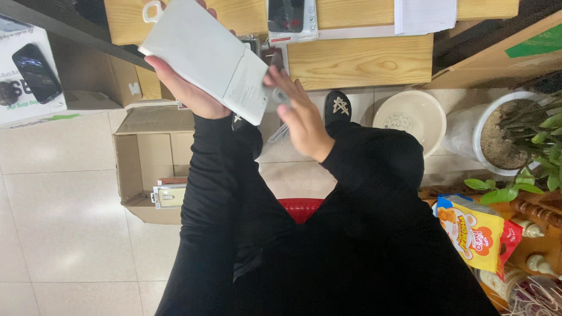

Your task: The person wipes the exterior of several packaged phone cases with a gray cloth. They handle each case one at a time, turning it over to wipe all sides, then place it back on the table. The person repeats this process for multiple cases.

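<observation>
Two hands meet on a flat white retail box [202, 55] with a hang tab at its far corner and fine print on a paler end panel. Left hand [184, 88] clasps it from beneath, fingers wrapped around the edge. Right hand [301, 120], blurred, touches the near corner, fingers loosely spread; below the grip sits an open cardboard carton [146, 158].

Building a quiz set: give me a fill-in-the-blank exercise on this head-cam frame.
1. The left hand holds a flat ____ package with a hang tab.
2. The right hand touches the package's ____ end.
3. The open cardboard box sits on the ____ floor.
4. The potted plant stands in a ____ pot.

Missing words: white; lower; tiled; white
</observation>
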